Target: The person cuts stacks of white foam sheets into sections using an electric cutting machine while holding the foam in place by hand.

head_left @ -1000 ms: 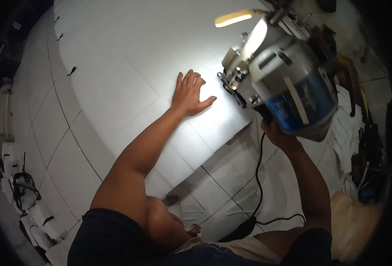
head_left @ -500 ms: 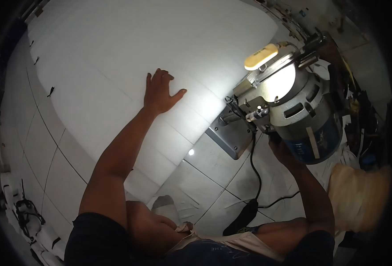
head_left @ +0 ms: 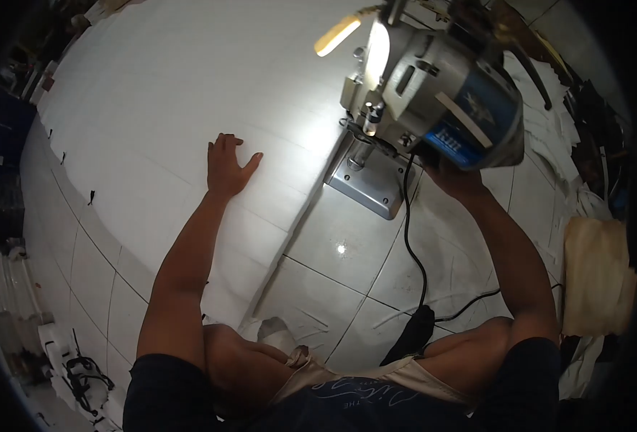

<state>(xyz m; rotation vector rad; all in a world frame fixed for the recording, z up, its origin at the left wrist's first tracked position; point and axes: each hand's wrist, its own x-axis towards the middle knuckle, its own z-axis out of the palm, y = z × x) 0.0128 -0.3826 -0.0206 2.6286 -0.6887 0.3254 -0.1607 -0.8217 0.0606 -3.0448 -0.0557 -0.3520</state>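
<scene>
Cloth-cutting machine [head_left: 464, 108] is standing right of centre, with its metal base plate [head_left: 367, 189] sitting on the tiled floor [head_left: 336, 284] right along the edge of the white fabric [head_left: 146, 108]. Can't really tell if part of that plate is tucked under the cloth. The person's right grip [head_left: 454, 178] is grasping the machine down below the blue-labelled motor housing, though the fingers are mostly hiding behind it, so I'm not seeing exactly how they're wrapping. The left grip [head_left: 228, 171] is holding nothing, just resting palm down on the fabric, well apart from the machine, thumb sticking out and fingers slightly bent. A yellow lamp [head_left: 337, 36] is poking out near the top of the machine, and a bright patch is showing on the cloth close by. Black power cable [head_left: 415, 252] is hanging down in front of the base and running toward the person. Over on the right, a tan bundle [head_left: 596, 273] is sitting by the right arm, and some white scraps [head_left: 545, 137] are lying behind the motor.
</scene>
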